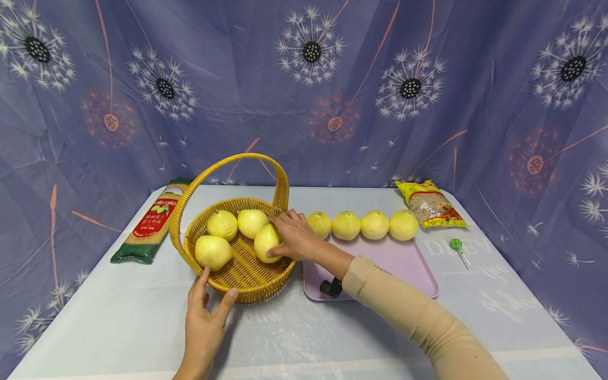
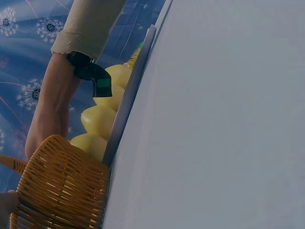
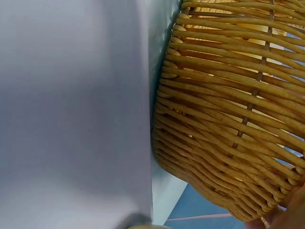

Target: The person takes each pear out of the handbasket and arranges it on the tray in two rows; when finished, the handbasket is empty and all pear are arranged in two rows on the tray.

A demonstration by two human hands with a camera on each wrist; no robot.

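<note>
A yellow wicker basket (image 1: 252, 287) with a tall arched handle stands left of centre, with several pale yellow pears in it. My right hand (image 1: 296, 236) reaches over the basket's right rim and grips a pear (image 1: 266, 244) inside. At the front left rim, my left hand (image 1: 207, 311) touches the basket with its thumb and index finger spread apart. Nearest to it inside lies another pear (image 1: 213, 252). In the left wrist view, only a bit of the left hand (image 2: 7, 205) shows beside the wicker. The right wrist view shows the basket's woven side (image 3: 228, 105), which hides the held pear.
A lilac tray (image 1: 404, 274) lies right of the basket, with a row of pears (image 1: 374, 225) along its back edge. A spaghetti packet (image 1: 154, 221) is at the left. Farther right are a yellow snack bag (image 1: 432, 205) and a green lollipop (image 1: 457, 245).
</note>
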